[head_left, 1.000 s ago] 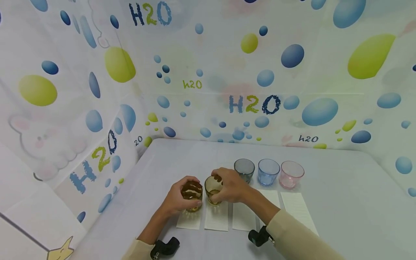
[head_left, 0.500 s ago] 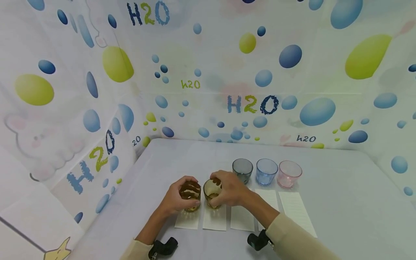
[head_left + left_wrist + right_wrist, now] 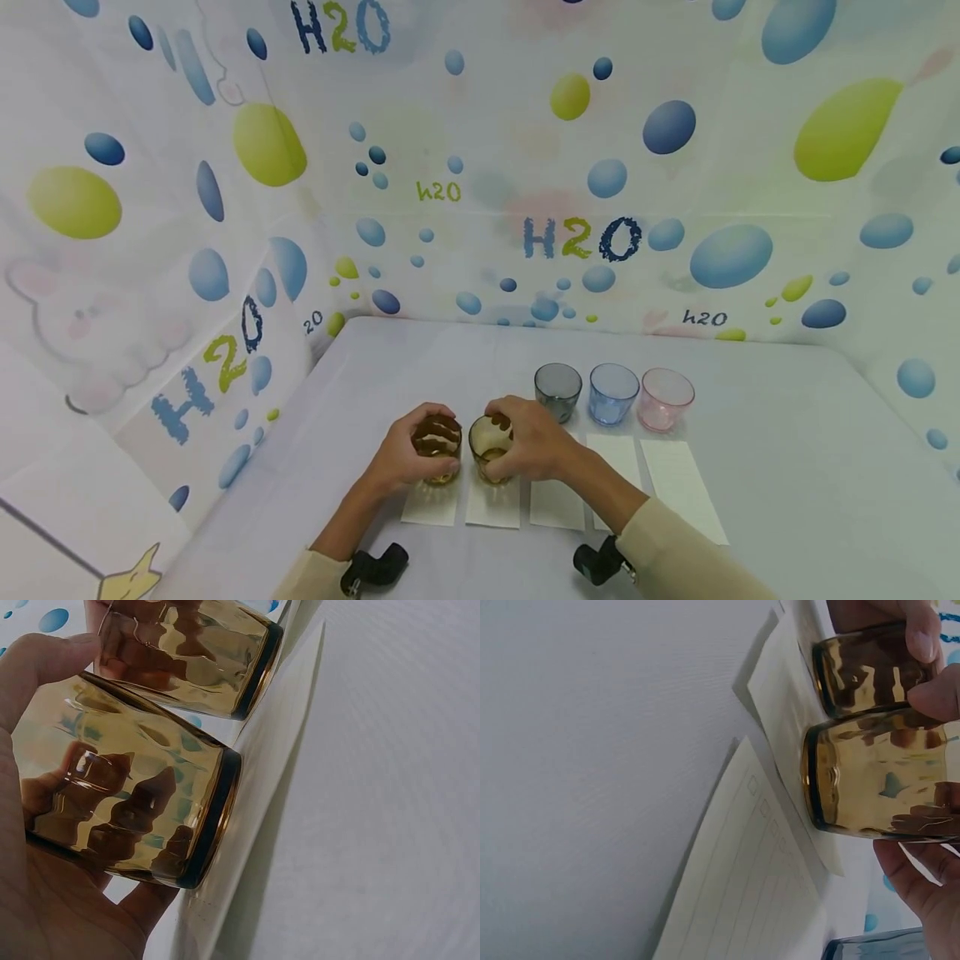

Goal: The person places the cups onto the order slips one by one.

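My left hand [image 3: 401, 450] grips an amber glass tumbler [image 3: 127, 780] from its left side, thumb in front and fingers round the back. Right beside it, an amber tumbler of a lighter look [image 3: 885, 772] is held by my right hand [image 3: 538, 442], thumb low in front and fingers at the far rim. Both tumblers are upright and side by side, with a narrow gap in the head view. Under the left one lies a slip of paper [image 3: 430, 507]; under the right one lies a second slip [image 3: 492, 508]. My fingers hide parts of both tumblers.
Behind and to the right stand a grey tumbler [image 3: 558, 396], a blue tumbler [image 3: 613, 398] and a pink tumbler [image 3: 666, 402] in a row. More paper slips [image 3: 684, 492] lie in front of them on the white table [image 3: 780, 450]. A patterned sheet [image 3: 495, 125] hangs behind.
The head view has shifted slightly. Both hands keep their hold on the tumblers, which have barely moved over the slips.
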### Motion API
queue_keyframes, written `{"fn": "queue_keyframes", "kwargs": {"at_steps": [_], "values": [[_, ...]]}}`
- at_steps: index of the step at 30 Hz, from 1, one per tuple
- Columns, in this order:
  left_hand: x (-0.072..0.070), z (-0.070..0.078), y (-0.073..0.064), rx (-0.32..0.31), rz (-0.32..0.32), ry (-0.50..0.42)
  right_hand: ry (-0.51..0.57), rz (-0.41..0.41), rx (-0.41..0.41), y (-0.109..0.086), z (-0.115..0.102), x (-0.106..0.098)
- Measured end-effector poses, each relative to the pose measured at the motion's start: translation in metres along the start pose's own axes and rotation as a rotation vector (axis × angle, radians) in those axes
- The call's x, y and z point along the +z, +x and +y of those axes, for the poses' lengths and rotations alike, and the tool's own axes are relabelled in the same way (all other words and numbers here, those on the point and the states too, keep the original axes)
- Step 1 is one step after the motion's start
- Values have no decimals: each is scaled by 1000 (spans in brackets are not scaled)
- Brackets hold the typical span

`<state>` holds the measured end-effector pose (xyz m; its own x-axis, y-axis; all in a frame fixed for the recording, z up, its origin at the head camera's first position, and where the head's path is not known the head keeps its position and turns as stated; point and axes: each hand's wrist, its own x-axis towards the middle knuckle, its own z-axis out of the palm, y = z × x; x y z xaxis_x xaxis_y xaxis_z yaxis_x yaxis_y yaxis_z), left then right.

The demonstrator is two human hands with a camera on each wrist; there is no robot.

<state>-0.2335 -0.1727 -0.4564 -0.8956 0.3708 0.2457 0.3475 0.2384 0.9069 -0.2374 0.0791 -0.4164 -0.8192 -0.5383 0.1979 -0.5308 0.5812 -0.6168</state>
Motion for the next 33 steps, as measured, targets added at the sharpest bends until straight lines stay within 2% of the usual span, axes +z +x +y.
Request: {"fn": "queue_keyframes", "kwargs": {"at_steps": [9, 24, 33], "values": [[-1, 3, 1, 7, -4, 0, 18, -23, 72, 0, -5, -2], [-2, -2, -3, 0, -2, 4, 26, -26, 123, -2, -8, 6], [-1, -2, -1, -3, -7, 6, 75, -2, 155, -5, -8, 8]]}}
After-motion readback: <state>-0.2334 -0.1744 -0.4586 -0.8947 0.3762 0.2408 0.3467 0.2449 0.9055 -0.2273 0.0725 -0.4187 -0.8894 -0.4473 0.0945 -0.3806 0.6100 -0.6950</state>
